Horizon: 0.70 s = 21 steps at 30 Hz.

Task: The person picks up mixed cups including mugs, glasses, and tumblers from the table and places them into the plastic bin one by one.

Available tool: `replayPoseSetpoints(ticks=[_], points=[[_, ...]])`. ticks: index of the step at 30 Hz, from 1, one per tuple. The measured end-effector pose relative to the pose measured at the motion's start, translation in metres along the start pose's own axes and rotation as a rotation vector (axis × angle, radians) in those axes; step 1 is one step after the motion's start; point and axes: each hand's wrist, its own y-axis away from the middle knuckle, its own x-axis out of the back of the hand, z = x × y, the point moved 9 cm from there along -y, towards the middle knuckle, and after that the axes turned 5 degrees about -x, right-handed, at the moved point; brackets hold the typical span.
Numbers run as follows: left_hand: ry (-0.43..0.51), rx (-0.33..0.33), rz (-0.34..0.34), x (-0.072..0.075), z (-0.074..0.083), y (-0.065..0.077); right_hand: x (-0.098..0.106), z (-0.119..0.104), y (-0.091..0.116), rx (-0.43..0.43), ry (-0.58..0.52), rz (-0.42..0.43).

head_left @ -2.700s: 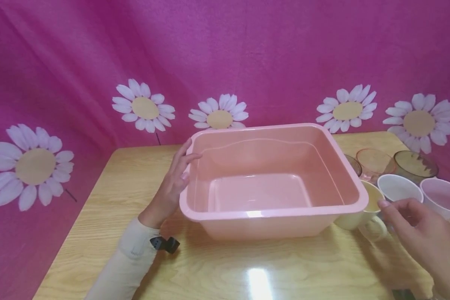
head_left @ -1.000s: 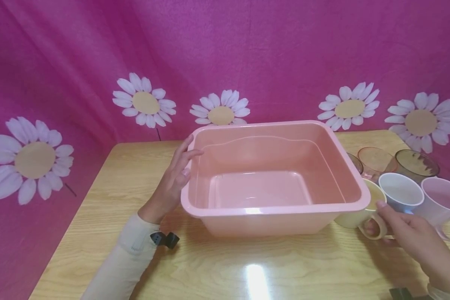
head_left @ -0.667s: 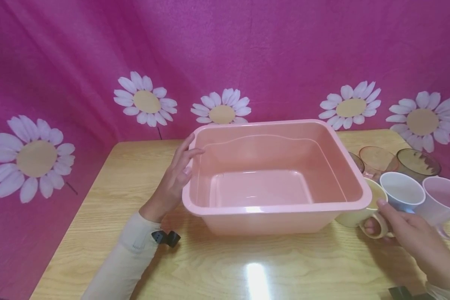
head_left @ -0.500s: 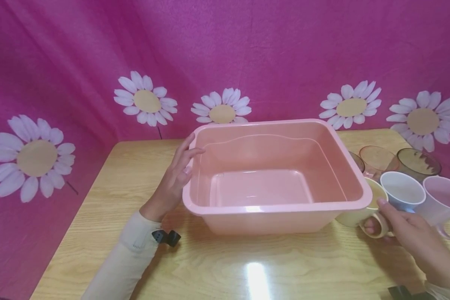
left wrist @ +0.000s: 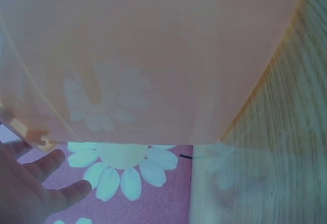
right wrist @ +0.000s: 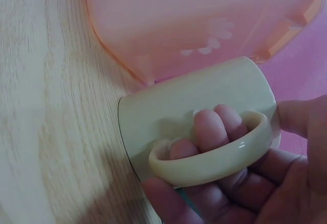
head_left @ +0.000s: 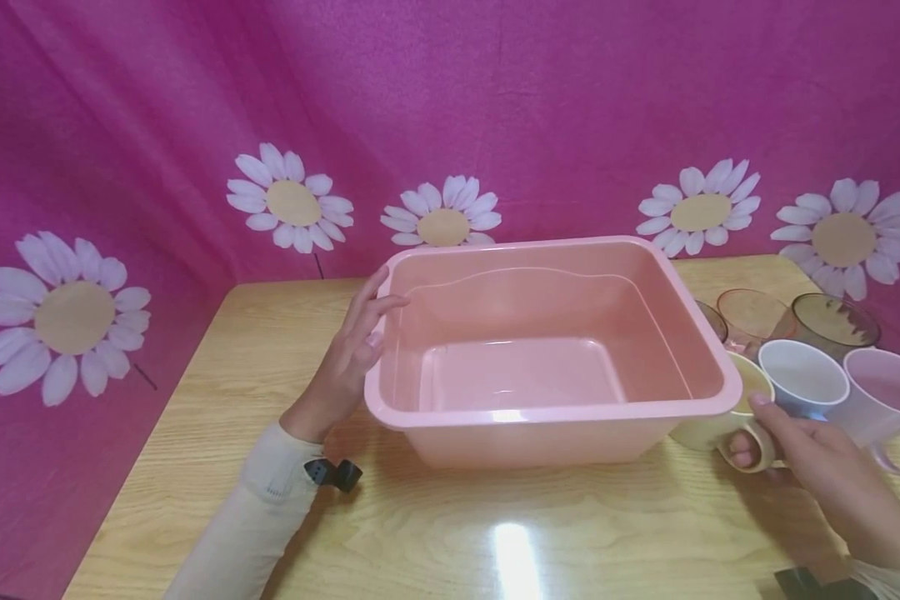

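Observation:
A pink plastic basin (head_left: 525, 419) stands in the middle of the wooden table. My left hand (head_left: 341, 367) rests on its left rim, fingers extended; in the left wrist view the fingertips (left wrist: 76, 191) are spread beside the basin's wall (left wrist: 153, 55). At the basin's right side stands a pale yellow mug (right wrist: 179, 101), upright on the table and partly hidden by the basin's rim in the head view. My right hand (head_left: 825, 467) holds this mug by its handle (right wrist: 214, 168). Several fingers pass through the loop, and the thumb lies near the mug's rim.
Right of the yellow mug stand a white mug (head_left: 802, 387) and a pink mug (head_left: 870, 417), close together. Behind them are see-through cups: an orange-rimmed one (head_left: 757, 300), a dark one (head_left: 832, 329) and another dark one partly hidden. A pink flowered cloth (head_left: 555, 108) hangs behind the table.
My right hand has gone from the yellow mug's rim area to holding its handle, with fingers through the loop. During the last second both hands stay nearly still; the basin stays put.

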Motion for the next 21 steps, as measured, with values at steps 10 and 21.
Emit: replayPoseSetpoints(ticks=[10,21], points=[[0.0,-0.002,0.0,-0.0011,-0.0005,-0.0006,-0.0009,0.0008,0.0015,0.02,0.012,-0.006],[0.003,-0.004,0.002,-0.0004,-0.0009,-0.0001,-0.0051,-0.0034,-0.0017,0.097,-0.023,-0.053]])
